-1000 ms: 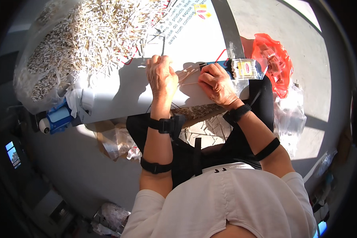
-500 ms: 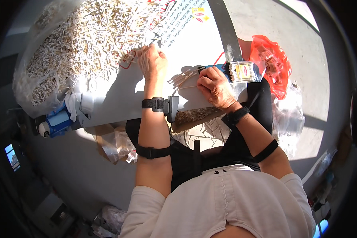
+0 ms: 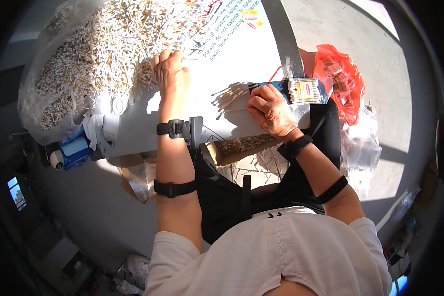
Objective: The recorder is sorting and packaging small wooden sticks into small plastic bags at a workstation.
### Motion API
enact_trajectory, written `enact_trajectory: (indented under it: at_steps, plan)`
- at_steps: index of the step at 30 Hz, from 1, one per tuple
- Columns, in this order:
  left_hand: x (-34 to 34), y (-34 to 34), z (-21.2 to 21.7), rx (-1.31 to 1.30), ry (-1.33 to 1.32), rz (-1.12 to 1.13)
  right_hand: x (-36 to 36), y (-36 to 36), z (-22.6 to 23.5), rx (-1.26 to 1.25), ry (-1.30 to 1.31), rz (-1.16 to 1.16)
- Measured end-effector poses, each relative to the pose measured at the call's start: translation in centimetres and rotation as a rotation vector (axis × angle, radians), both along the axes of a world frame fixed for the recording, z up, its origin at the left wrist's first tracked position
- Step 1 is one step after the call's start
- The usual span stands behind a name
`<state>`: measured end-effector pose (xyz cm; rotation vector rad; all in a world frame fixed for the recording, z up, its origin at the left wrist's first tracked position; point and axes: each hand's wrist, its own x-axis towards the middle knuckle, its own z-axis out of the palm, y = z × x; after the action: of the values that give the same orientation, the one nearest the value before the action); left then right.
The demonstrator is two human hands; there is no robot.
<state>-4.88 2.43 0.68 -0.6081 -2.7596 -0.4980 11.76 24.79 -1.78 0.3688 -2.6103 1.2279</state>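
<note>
My left hand [image 3: 171,76] is at the right edge of a large pile of loose cotton swabs [image 3: 113,44], fingers bent down toward the tabletop. A thin pale swab [image 3: 190,59] seems to stick out beside its fingertips, which are partly hidden. My right hand [image 3: 270,111] rests near the table's front right edge, its fingers curled round several cotton swabs [image 3: 232,100] that fan out leftward. Touching the far side of this hand is a clear pack of cotton swabs [image 3: 305,91] with a yellow and red label.
The pile spills from a clear plastic bag [image 3: 32,106] on the white printed table [image 3: 241,54]. A red plastic bag [image 3: 341,84] with small packs hangs at the right, above clear plastic bags [image 3: 360,148]. Below the table edge stands a cardboard box [image 3: 222,153] of swabs. A blue-and-white object [image 3: 74,152] sits left.
My left hand and forearm have moved left, to the edge of the swab pile. My right hand has stayed nearly still with its swabs.
</note>
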Motion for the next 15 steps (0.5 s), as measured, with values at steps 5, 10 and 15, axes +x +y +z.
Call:
enact_trajectory:
  at_steps: [5,10,15]
  plan:
    - [-2.4,-0.6,-0.7,-0.152,-0.032,-0.045,0.0,-0.2,-0.1,-0.022,-0.011,0.009]
    - [-2.3,1.2,-1.1,0.011,-0.07,-0.027,0.2,0.2,-0.2,-0.013,-0.029,-0.002]
    - [-3.0,3.1,-1.1,0.05,-0.332,0.163,0.0,0.0,-0.1,-0.022,-0.03,0.004]
